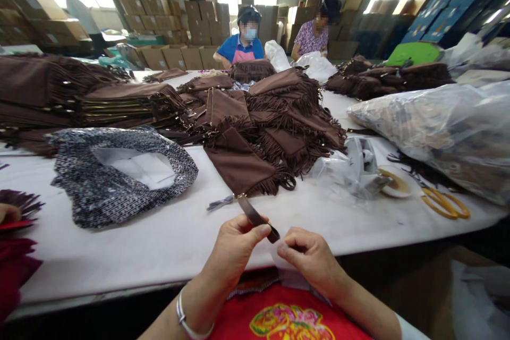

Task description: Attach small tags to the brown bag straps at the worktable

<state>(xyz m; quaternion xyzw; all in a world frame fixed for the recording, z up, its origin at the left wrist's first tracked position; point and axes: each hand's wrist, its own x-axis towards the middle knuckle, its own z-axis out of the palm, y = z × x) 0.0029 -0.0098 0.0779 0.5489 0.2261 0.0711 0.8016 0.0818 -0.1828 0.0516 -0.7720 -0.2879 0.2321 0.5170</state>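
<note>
My left hand [239, 241] is closed around a brown strap [252, 212], its looped end poking out past the thumb. The strap joins by a small metal fitting to a brown fringed pouch [238, 162] lying on the table. Close beside the loop, my right hand [308, 255] pinches a thin, whitish see-through sheet [281, 260] that hangs down toward my lap. Whether the sheet touches the strap I cannot tell. A small grey twisted strip [220, 203] lies by the strap's fitting.
Brown fringed pouches [295, 106] are heaped ahead, with stacks [131, 98] at left. A patterned bag [119, 202] holds white papers. Yellow-handled scissors [444, 203], a tape roll [396, 181] and a large plastic bag [446, 122] lie right. Two people work across the white table [159, 255].
</note>
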